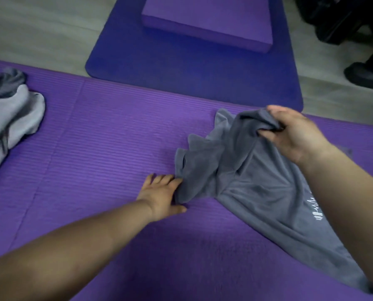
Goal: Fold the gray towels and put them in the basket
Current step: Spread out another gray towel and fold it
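Item: one gray towel [257, 181], crumpled, unfolded, folding barely begun.
Purple mat [94, 148] underneath; blue mat [181, 72] with purple block [203, 18], 12 o'clock, on pale floor; towel at 3 o'clock; unfolded towel heap [12, 118], 9 o'clock; no basket visible. Right hand [294, 131] grips bunched top; left hand [159, 194] pinches edge.

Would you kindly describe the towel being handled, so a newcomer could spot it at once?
Start at the wide purple mat across the foreground. On its right half lies a dark gray towel, with the right hand gripping its bunched top and the left hand holding its left corner. Unlike the gray pile at the mat's left edge, it carries white stitching.
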